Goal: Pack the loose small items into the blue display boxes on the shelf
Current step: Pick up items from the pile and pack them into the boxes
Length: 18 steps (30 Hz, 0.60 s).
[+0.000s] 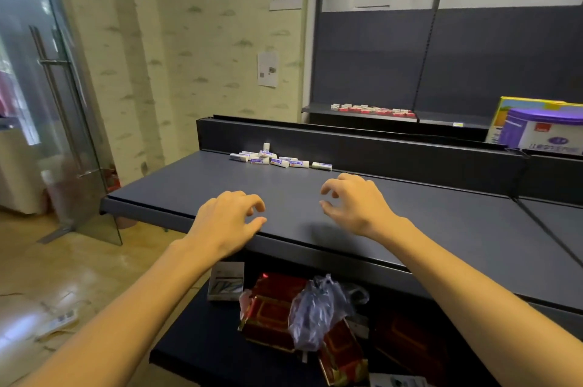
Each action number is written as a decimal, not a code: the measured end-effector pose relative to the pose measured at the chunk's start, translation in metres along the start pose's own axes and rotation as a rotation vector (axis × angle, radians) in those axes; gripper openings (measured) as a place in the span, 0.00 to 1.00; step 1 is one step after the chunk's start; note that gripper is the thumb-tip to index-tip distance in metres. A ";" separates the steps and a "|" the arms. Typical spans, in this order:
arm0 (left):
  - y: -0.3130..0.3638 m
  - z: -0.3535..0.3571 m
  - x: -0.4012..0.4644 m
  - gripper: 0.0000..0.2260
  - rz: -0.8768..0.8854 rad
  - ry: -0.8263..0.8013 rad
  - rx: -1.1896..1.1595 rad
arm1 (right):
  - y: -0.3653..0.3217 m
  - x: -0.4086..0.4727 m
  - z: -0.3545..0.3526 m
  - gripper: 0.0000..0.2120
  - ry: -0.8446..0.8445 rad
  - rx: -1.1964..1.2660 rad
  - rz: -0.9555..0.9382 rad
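Observation:
Several small white items with blue-and-red labels [277,159] lie in a loose heap at the back of the dark shelf top [441,229], against its raised back rail. One stands upright at the rear of the heap. My left hand [227,219] hovers over the shelf's front edge, fingers loosely curled, holding nothing. My right hand [356,200] hovers over the shelf to the right, fingers also loosely curled and empty. Both hands are well short of the heap. No blue display box shows in this view.
A far shelf [359,117] carries a row of small red-and-white items [372,110]. A purple tin in a yellow box [539,128] stands at the right. Below the shelf top lie red packages [274,307], a plastic bag [315,304] and a small open box [225,282]. A glass door [56,102] is left.

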<state>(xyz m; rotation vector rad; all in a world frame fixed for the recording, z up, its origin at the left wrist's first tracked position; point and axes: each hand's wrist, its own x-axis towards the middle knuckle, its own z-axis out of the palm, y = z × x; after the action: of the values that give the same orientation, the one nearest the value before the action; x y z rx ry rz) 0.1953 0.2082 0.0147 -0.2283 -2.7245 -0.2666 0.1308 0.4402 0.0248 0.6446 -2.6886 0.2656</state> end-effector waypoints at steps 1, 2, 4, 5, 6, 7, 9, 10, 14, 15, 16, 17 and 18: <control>-0.008 0.002 0.006 0.12 0.005 -0.001 -0.006 | -0.001 0.007 0.003 0.14 0.011 0.004 0.006; -0.017 0.005 0.012 0.12 0.007 -0.002 -0.014 | -0.003 0.016 0.006 0.14 0.024 0.009 0.014; -0.033 0.010 0.025 0.12 0.007 -0.002 -0.025 | -0.004 0.034 0.012 0.13 0.056 0.029 0.032; -0.041 0.012 0.032 0.12 0.005 -0.004 -0.027 | -0.005 0.044 0.016 0.12 0.071 0.040 0.040; -0.049 0.015 0.038 0.12 0.002 -0.009 -0.028 | -0.006 0.054 0.020 0.12 0.079 0.048 0.045; -0.057 0.017 0.046 0.12 -0.002 -0.016 -0.027 | -0.007 0.064 0.025 0.12 0.081 0.053 0.047; -0.073 0.021 0.061 0.12 -0.009 -0.022 -0.020 | -0.009 0.084 0.035 0.11 0.073 0.052 0.047; -0.081 0.024 0.069 0.12 -0.013 -0.018 -0.019 | -0.009 0.093 0.040 0.11 0.069 0.052 0.047; -0.109 0.036 0.099 0.12 -0.018 -0.012 -0.039 | -0.005 0.123 0.060 0.09 0.081 0.086 0.074; -0.115 0.040 0.106 0.11 -0.016 -0.017 -0.037 | -0.004 0.128 0.064 0.08 0.083 0.092 0.085; -0.122 0.043 0.113 0.11 -0.013 -0.022 -0.035 | -0.004 0.133 0.068 0.08 0.083 0.096 0.098; -0.129 0.047 0.120 0.11 -0.010 -0.026 -0.037 | -0.003 0.138 0.073 0.08 0.083 0.096 0.110; -0.136 0.050 0.128 0.11 -0.006 -0.028 -0.042 | -0.002 0.142 0.077 0.08 0.085 0.094 0.125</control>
<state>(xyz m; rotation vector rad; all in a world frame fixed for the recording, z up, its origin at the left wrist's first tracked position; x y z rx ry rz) 0.0342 0.1026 -0.0009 -0.2369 -2.7496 -0.3246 -0.0099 0.3615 0.0094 0.4815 -2.6510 0.4446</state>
